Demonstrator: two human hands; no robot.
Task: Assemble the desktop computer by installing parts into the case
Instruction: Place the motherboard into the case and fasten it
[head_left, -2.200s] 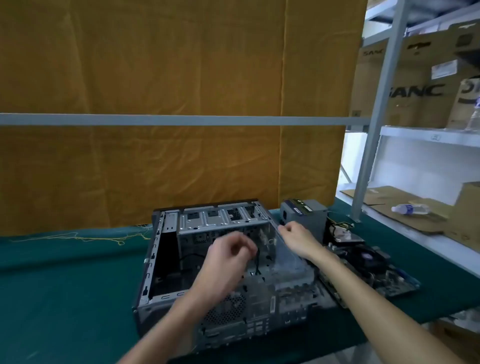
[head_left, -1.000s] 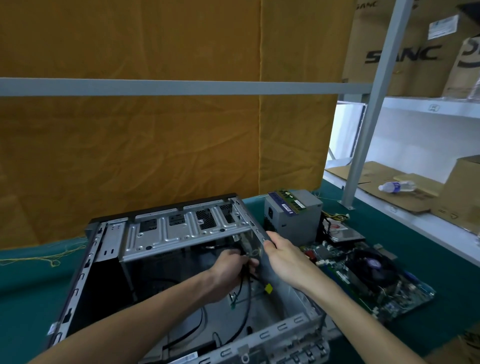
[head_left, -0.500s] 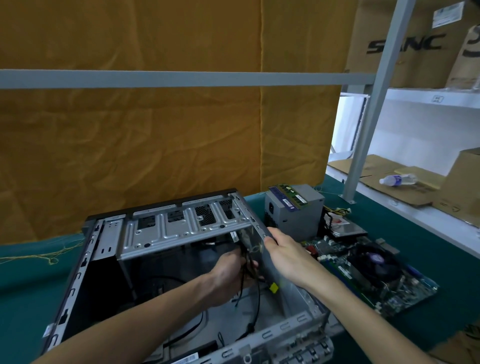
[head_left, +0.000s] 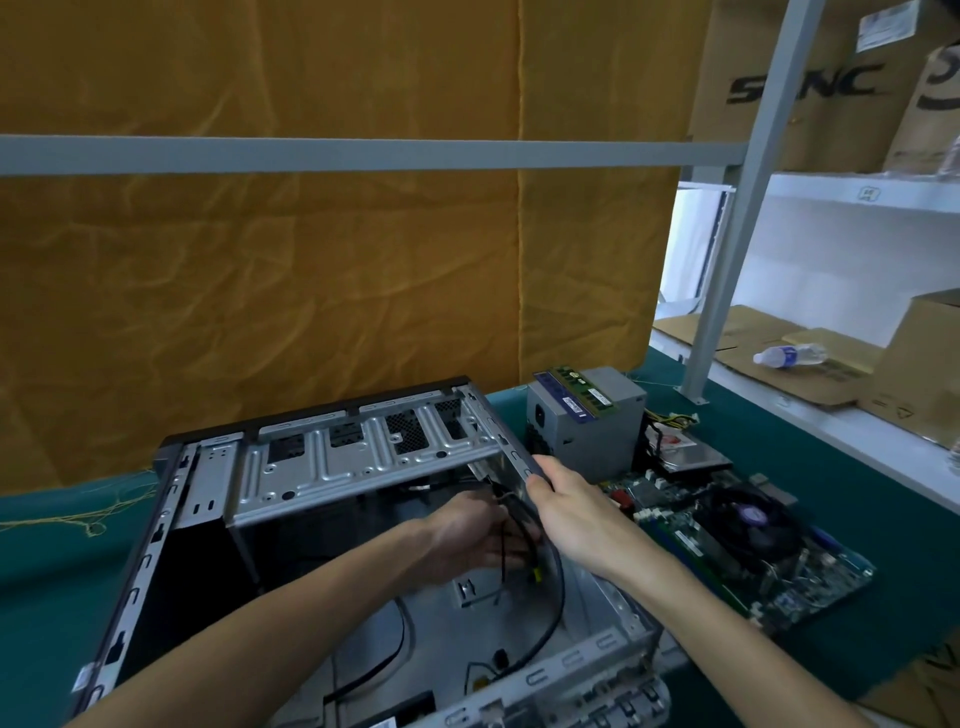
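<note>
An open grey computer case (head_left: 363, 462) lies on its side on the green table. My left hand (head_left: 467, 535) is inside it and grips a bundle of black cables (head_left: 524, 535) near the right wall. My right hand (head_left: 566, 509) grips the upper edge of that right wall. To the right of the case lies a motherboard (head_left: 753, 551) with a black fan. Behind it stands a grey power supply (head_left: 592, 426) with a green memory stick (head_left: 582, 389) on top.
A drive (head_left: 685, 452) and coloured wires lie between power supply and motherboard. A grey shelf post (head_left: 727, 291) stands at the table's back right, with cardboard boxes and a water bottle (head_left: 789, 356) on the shelves. Orange cloth and a grey crossbar (head_left: 363, 153) rise behind.
The view has come closer and lower over the case. My left hand has gone down inside and taken hold of the cables; my right hand has stayed on the right wall's edge.
</note>
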